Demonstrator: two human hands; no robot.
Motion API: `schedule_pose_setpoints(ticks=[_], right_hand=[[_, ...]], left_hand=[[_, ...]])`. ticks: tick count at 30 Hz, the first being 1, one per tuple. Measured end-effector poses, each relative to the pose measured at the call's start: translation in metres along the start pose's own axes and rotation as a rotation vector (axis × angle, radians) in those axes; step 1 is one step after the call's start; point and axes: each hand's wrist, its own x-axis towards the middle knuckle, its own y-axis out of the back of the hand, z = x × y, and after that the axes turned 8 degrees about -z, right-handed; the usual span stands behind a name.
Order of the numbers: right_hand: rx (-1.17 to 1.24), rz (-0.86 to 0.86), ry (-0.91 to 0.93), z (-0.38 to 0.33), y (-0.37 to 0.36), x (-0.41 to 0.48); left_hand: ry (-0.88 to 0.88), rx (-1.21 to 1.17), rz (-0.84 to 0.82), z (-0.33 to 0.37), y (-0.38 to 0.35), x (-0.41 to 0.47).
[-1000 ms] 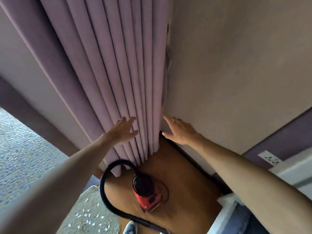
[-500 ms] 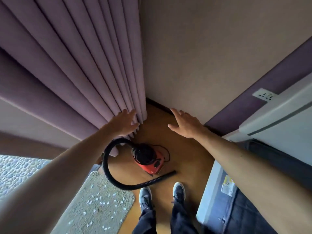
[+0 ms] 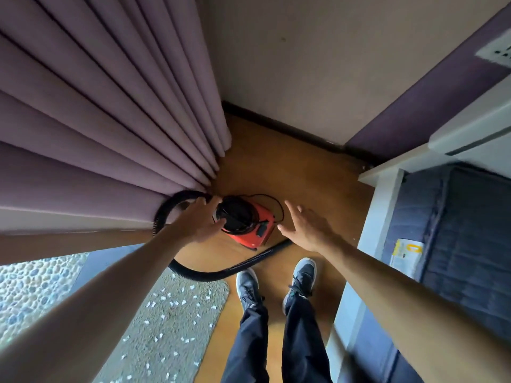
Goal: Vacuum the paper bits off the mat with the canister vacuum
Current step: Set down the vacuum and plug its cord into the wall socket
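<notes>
Left hand (image 3: 197, 222) of mine hangs with fingers spread and loose, holding nothing, over the left edge of the canister vacuum (image 3: 249, 222); whether it touches I cannot tell; my right hand (image 3: 307, 228) is likewise spread and empty, just right of the red body; the vacuum stands on the wooden floor (image 3: 290, 172), beyond my shoes (image 3: 247, 286), near the foot of the purple curtain (image 3: 110, 120) at left; its black hose (image 3: 221, 272) loops from behind my left hand toward me, then right; a thin cord (image 3: 276, 203) curls on its far side; the mat (image 3: 182, 352) lies near and left, scattered with white paper bits (image 3: 166, 297); a dark mattress (image 3: 456, 230) sits right.
</notes>
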Motion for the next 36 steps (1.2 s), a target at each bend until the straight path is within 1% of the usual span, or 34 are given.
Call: schedule_pose_setpoints(ticks=[9, 16, 20, 24, 26, 27, 31, 32, 34, 36], right_hand=[[0.161, -0.096, -0.057, 0.012, -0.113, 0.054], [0.193, -0.145, -0.064, 0.013, -0.181, 0.098], [0.393, -0.194, -0.095, 0.014, -0.211, 0.126], [0.545, -0.192, -0.132, 0.013, -0.227, 0.152], [0.672, -0.170, -0.188, 0.008, -0.232, 0.167], [0.790, -0.156, -0.244, 0.006, -0.235, 0.177], [1.532, -0.134, -0.569, -0.011, -0.227, 0.212], [1.640, -0.122, -0.638, -0.014, -0.226, 0.220], [1.779, -0.092, -0.734, -0.019, -0.226, 0.235], [1.848, -0.085, -0.753, -0.022, -0.228, 0.248]], left_hand=[[0.028, -0.110, 0.007, -0.028, -0.069, 0.088], [0.039, -0.089, -0.007, -0.049, -0.119, 0.145], [0.055, -0.007, -0.001, -0.051, -0.136, 0.166], [0.034, 0.045, 0.038, -0.050, -0.148, 0.185], [0.033, 0.096, 0.093, -0.046, -0.151, 0.194], [0.030, 0.119, 0.116, -0.044, -0.152, 0.200], [0.011, 0.235, 0.120, -0.044, -0.153, 0.221], [0.003, 0.256, 0.114, -0.045, -0.154, 0.225], [-0.015, 0.283, 0.117, -0.047, -0.157, 0.230], [-0.045, 0.313, 0.141, -0.049, -0.158, 0.232]])
